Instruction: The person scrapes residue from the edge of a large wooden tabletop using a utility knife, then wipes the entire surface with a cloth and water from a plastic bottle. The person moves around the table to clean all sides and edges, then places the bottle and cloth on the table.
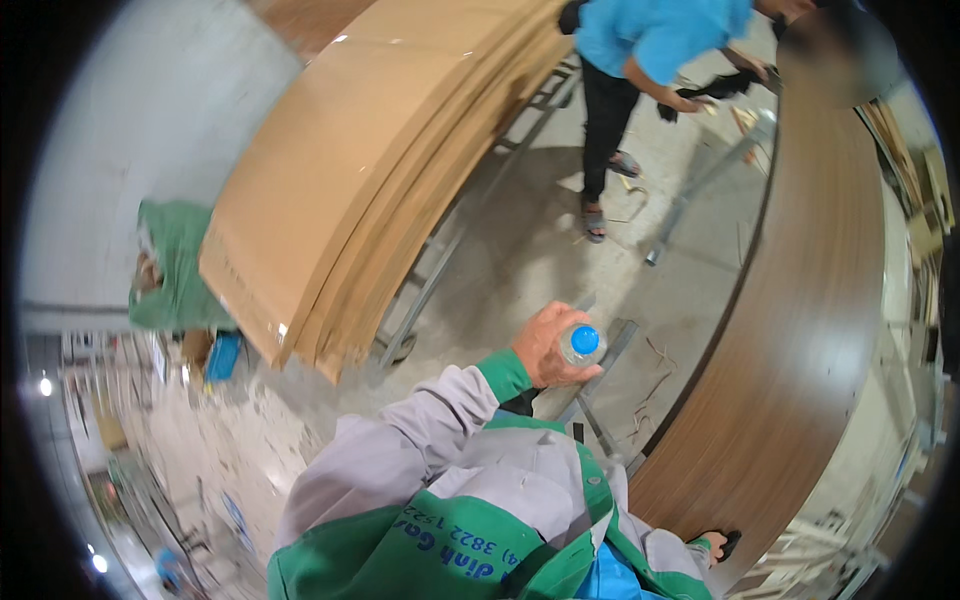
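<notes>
In front of my body, my left hand (pixel 550 345) is closed around a clear plastic bottle with a blue cap (pixel 584 341), seen from the top. At the lower right, my right hand (pixel 715 544) rests at the near end of a long brown wood-grain board (pixel 780 380). Something small and black (pixel 733 545) is at its fingers, its kind too small to make out, and the fingers are mostly hidden.
A tall stack of tan boards (pixel 350 150) lies on a metal rack at the left. Across the gap stands a co-worker in a blue shirt (pixel 655 40), handling something black. A metal bar (pixel 700 190) and scraps lie on the floor. A green sack (pixel 180 265) stands by the wall.
</notes>
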A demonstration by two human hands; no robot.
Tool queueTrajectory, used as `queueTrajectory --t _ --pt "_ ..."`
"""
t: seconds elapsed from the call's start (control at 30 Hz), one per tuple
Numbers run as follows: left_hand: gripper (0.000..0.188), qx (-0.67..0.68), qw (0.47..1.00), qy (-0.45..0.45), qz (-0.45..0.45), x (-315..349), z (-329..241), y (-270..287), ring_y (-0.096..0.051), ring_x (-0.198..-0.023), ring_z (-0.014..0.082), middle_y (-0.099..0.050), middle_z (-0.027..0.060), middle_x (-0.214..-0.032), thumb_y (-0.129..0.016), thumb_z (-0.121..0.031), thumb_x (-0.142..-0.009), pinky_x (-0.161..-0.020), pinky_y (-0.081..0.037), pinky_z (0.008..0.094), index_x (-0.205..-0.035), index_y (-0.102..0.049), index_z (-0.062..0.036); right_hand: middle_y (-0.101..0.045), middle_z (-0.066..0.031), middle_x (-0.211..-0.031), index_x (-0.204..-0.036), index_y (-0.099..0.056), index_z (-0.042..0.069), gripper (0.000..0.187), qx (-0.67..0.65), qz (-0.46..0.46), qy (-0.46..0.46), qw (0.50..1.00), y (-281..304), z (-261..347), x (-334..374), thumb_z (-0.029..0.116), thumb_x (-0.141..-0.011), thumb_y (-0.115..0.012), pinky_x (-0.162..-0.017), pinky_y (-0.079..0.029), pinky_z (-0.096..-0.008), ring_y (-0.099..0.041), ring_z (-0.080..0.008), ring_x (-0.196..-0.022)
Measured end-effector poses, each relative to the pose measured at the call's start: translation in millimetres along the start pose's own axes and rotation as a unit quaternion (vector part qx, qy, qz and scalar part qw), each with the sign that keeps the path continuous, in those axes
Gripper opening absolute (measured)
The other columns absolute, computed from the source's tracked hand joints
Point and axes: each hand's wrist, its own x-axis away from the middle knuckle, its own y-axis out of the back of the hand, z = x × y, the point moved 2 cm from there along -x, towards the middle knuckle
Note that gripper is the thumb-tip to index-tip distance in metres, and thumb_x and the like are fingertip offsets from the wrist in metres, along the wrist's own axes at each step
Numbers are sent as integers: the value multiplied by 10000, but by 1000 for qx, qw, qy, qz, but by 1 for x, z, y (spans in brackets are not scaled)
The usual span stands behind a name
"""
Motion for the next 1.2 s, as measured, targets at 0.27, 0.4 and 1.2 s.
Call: queueTrajectory --t 0.27,0.4,1.2 --pt "773 -26 977 55 -206 200 47 113 -663 -1061 288 -627 120 -1166 -1000 -336 -663 -927 -540 392 -1277 -613 -68 -485 -156 -1591 -1570 -465 95 663 -44 -37 336 940 -11 84 46 520 -1071 -362 -1188 -371 -473 -474 -332 -1444" --pt "732 142 924 152 -321 301 99 136 -674 -1076 217 -673 80 -1169 -1004 -313 -668 -940 -555 377 -1231 -616 -53 -453 -229 -1602 -1542 -490 36 595 -118 -60 473 871 -32 48 68 392 -1067 -442 -1210 -354 -472 -435 -373 -1473" --pt "906 -74 743 363 -557 284 317 547 -574 -1298 388 -534 247 -1385 -882 -592 -703 -1103 -485 459 -1422 -621 -108 -608 -221 -1449 -1549 -471 -4 780 -257 597 734 195 177 41 1068 399 -949 -766 -1096 -462 -371 -608 -276 -1299"
